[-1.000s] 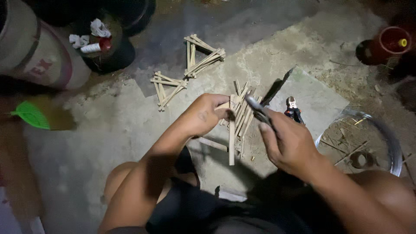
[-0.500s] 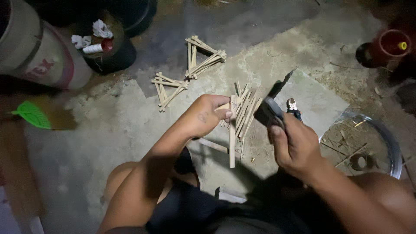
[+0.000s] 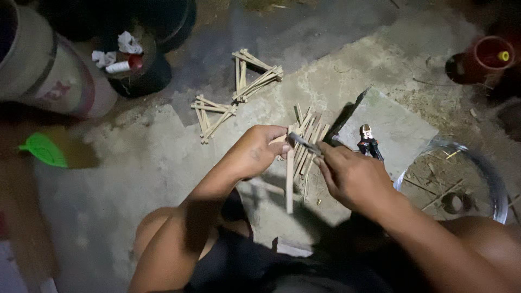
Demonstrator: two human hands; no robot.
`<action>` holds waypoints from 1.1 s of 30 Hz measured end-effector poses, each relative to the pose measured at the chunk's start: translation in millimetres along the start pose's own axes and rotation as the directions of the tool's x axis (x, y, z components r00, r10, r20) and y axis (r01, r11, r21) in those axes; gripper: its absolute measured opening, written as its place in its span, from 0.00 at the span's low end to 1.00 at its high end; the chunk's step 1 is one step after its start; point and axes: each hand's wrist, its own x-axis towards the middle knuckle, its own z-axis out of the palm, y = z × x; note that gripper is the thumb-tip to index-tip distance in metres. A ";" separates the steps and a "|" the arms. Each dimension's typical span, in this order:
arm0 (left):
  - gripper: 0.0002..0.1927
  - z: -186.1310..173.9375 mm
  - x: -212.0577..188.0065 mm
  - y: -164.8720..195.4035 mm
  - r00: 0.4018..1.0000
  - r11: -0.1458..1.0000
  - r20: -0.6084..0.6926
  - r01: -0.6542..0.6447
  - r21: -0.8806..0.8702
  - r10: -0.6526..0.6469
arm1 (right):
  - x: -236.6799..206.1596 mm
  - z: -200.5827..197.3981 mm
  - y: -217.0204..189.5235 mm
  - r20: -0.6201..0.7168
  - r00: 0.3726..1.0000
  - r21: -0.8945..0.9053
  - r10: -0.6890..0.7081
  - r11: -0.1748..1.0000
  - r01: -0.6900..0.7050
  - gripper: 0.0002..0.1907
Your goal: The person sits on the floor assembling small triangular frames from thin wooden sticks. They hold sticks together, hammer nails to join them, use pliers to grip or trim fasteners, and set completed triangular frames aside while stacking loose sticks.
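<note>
My left hand [image 3: 255, 152] grips a long wooden stick [image 3: 290, 184] near its top and holds it upright over the concrete floor. My right hand [image 3: 350, 176] holds a knife [image 3: 305, 144] whose blade lies against the upper part of that stick. Right behind both hands lies a pile of several cut sticks [image 3: 310, 133]. Farther back sit two triangle frames of sticks, one in the middle [image 3: 213, 115] and one beyond it [image 3: 255, 78]. A pair of pliers with dark handles [image 3: 369, 142] rests on a flat stone slab [image 3: 399, 133] just right of my right hand.
A metal ring [image 3: 488, 168] lies at the right. A red pot [image 3: 483, 57] stands at the far right back. A large drum [image 3: 38, 65] and a dark tub with rags and a bottle [image 3: 133, 65] are at the left back. A green leaf-shaped thing [image 3: 43, 149] is at the left.
My right hand swung the knife from pointing up and right down onto the stick, blade now toward the left hand. The left hand and stick stayed in place.
</note>
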 end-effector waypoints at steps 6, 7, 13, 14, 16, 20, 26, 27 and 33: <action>0.10 4.5 5.2 -23.1 0.999 1.000 -0.048 0.014 0.000 -0.014 | 1.9 8.5 5.0 0.068 0.997 0.032 0.038 0.999 -0.040 0.16; 0.10 3.5 8.3 -28.2 0.998 1.000 -0.058 0.028 0.013 -0.027 | 6.3 13.1 11.5 0.097 0.989 0.098 0.108 0.988 -0.118 0.14; 0.19 0.6 25.9 -49.9 0.960 0.822 -0.213 0.028 -0.569 -0.180 | 38.9 35.1 114.1 -0.034 0.915 0.062 0.403 0.914 -0.400 0.19; 0.19 1.7 26.1 -50.5 0.956 0.784 -0.213 0.026 -0.620 -0.200 | 43.2 41.3 134.8 0.017 0.868 -0.001 0.496 0.868 -0.496 0.20; 0.18 7.8 25.5 -47.9 0.948 0.698 -0.200 0.030 -0.715 -0.246 | 39.1 58.0 168.5 0.114 0.752 -0.109 0.649 0.761 -0.640 0.23; 0.21 8.7 23.6 -37.7 0.946 0.633 -0.176 0.038 -0.773 -0.272 | 8.9 88.8 203.4 0.185 0.611 -0.245 0.770 0.638 -0.730 0.21; 0.22 4.8 17.8 -31.4 0.891 0.582 -0.270 -0.007 -0.813 -0.366 | -11.6 91.2 197.7 0.096 0.609 -0.330 0.787 0.603 -0.727 0.27; 0.21 3.8 17.4 -31.9 0.882 0.571 -0.290 -0.029 -0.820 -0.371 | -1.3 90.5 190.0 0.097 0.652 -0.161 0.752 0.658 -0.736 0.29; 0.19 -1.8 21.2 -39.5 0.858 0.535 -0.328 -0.076 -0.842 -0.394 | 25.1 75.9 109.3 0.350 0.882 0.933 0.315 -0.032 -0.359 0.30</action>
